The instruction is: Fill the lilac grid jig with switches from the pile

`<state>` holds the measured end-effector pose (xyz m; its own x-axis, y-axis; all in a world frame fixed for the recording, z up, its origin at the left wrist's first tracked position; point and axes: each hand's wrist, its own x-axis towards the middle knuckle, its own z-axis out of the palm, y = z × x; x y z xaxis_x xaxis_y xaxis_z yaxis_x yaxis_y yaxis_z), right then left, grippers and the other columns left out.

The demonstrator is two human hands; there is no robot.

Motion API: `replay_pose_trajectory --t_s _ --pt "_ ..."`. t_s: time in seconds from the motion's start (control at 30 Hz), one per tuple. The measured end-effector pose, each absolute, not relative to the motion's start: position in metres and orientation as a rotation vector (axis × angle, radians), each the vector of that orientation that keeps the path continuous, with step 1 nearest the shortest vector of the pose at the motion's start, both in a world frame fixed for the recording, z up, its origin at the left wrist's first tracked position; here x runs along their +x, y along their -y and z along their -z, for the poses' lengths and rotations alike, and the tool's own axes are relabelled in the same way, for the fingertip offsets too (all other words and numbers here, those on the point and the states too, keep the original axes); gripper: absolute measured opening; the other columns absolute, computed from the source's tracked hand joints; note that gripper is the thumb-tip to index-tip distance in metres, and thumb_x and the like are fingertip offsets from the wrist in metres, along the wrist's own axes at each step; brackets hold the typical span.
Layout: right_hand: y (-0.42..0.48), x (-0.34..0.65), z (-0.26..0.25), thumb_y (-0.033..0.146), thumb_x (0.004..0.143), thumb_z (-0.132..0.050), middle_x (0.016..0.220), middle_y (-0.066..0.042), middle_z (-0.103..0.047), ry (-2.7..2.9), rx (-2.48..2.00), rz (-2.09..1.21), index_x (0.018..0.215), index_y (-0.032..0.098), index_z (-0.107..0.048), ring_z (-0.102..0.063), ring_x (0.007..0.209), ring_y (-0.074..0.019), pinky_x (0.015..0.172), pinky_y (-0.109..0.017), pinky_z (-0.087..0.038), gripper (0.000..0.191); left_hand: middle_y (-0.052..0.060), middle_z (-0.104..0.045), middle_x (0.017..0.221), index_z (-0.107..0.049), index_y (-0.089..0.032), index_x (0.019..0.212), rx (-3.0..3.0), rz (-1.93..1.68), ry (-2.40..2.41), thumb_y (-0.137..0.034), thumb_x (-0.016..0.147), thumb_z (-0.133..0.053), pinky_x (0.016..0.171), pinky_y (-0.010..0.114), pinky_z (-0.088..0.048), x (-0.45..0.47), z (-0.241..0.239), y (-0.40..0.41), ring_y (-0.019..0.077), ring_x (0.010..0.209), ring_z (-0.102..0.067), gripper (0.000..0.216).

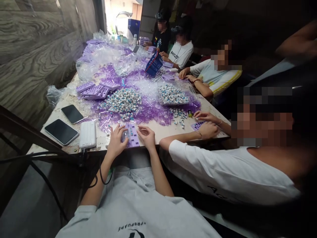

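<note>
Our purple tray (136, 142) lies at the worktop's (166, 132) near edge. Our left hand (116, 140) is spread at its left side; we can't tell if our right hand (147, 135) pinches anything. We seem busy at its holes (135, 135); the next move calls for careful touch.
</note>
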<state>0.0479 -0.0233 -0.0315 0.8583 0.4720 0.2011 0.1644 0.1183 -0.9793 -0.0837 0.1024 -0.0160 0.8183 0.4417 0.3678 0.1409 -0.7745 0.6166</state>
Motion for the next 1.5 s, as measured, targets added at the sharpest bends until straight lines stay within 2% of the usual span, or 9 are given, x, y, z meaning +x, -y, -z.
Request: replay_pose_trajectory --t_s 0.1,0.23,0.4,0.67,0.8,0.93,1.17,1.37,1.5 --pt "0.027 0.052 0.034 0.038 0.074 -0.072 0.099 -0.008 -0.071 0.595 -1.501 -0.192 0.102 0.017 -0.073 -0.068 0.082 -0.0161 0.081 -0.030 -0.058 0.035 0.009 -0.052 0.144 -0.054 -0.022 0.130 2.444 -0.648 -0.401 -0.030 0.091 -0.050 0.125 0.055 -0.005 -0.089 0.012 -0.099 0.0261 0.147 -0.033 0.040" --pt "0.027 0.054 0.038 0.039 0.077 -0.070 0.098 -0.008 -0.071 0.537 -1.509 -0.128 0.099 0.016 -0.073 -0.067 0.080 -0.0156 0.081 -0.030 -0.058 0.031 0.009 -0.044 0.152 -0.045 -0.028 0.144 2.641 -0.492 -0.096 -0.041 0.084 -0.065 0.124 0.058 -0.004 -0.102 0.012 -0.097 0.0299 0.148 -0.031 0.064" --pt "0.023 0.055 0.043 0.042 0.072 -0.076 0.097 -0.009 -0.073 0.421 -1.376 -0.166 0.094 0.016 -0.071 -0.069 0.086 -0.0197 0.081 -0.033 -0.060 0.035 0.008 -0.051 0.147 -0.050 -0.029 0.141 2.633 -0.538 0.099 -0.025 0.089 -0.059 0.123 0.057 -0.020 -0.102 0.024 -0.111 0.0285 0.146 -0.036 0.053" --pt "0.027 0.055 0.036 0.046 0.066 -0.079 0.095 -0.010 -0.074 0.345 -1.353 -0.156 0.089 0.016 -0.070 -0.070 0.088 -0.0215 0.083 -0.035 -0.060 0.039 0.008 -0.064 0.132 -0.065 -0.026 0.124 2.553 -0.569 0.214 -0.033 0.089 -0.066 0.121 0.054 -0.030 -0.102 0.015 -0.121 0.0271 0.139 -0.048 0.036" --pt "0.030 0.055 0.039 0.044 0.068 -0.078 0.098 -0.010 -0.074 0.379 -1.363 -0.153 0.092 0.016 -0.070 -0.070 0.090 -0.0207 0.085 -0.035 -0.059 0.038 0.008 -0.069 0.124 -0.068 -0.024 0.119 2.495 -0.688 0.232 -0.032 0.088 -0.068 0.119 0.053 -0.033 -0.105 0.013 -0.126 0.0258 0.133 -0.054 0.032" --pt "0.033 0.054 0.038 0.043 0.070 -0.077 0.098 -0.009 -0.074 0.435 -1.355 -0.141 0.093 0.017 -0.070 -0.069 0.089 -0.0197 0.085 -0.033 -0.058 0.036 0.009 -0.071 0.121 -0.067 -0.024 0.122 2.421 -0.784 0.231 -0.031 0.089 -0.068 0.115 0.049 -0.041 -0.105 0.008 -0.132 0.0234 0.125 -0.061 0.034" --pt "0.033 0.055 0.033 0.046 0.072 -0.076 0.101 -0.007 -0.073 0.473 -1.289 -0.178 0.097 0.019 -0.069 -0.066 0.079 -0.0164 0.073 -0.030 -0.059 0.037 0.011 -0.068 0.127 -0.060 -0.021 0.133 2.345 -0.919 0.128 -0.034 0.091 -0.066 0.106 0.040 -0.050 -0.100 -0.010 -0.147 0.0226 0.120 -0.064 0.044" --pt "0.033 0.054 0.035 0.047 0.074 -0.073 0.103 -0.008 -0.072 0.499 -1.329 -0.143 0.099 0.019 -0.069 -0.067 0.083 -0.0179 0.078 -0.033 -0.059 0.037 0.010 -0.072 0.119 -0.064 -0.022 0.128 2.193 -0.988 -0.032 -0.036 0.088 -0.070 0.089 0.034 -0.058 -0.114 -0.008 -0.155 0.0229 0.107 -0.070 0.043" --pt "0.035 0.054 0.036 0.044 0.070 -0.078 0.102 -0.008 -0.073 0.455 -1.291 -0.177 0.096 0.019 -0.070 -0.069 0.089 -0.0201 0.085 -0.036 -0.059 0.037 0.008 -0.071 0.123 -0.066 -0.024 0.126 2.307 -0.954 0.039 -0.035 0.090 -0.068 0.103 0.042 -0.053 -0.130 0.001 -0.138 0.0239 0.117 -0.066 0.038"
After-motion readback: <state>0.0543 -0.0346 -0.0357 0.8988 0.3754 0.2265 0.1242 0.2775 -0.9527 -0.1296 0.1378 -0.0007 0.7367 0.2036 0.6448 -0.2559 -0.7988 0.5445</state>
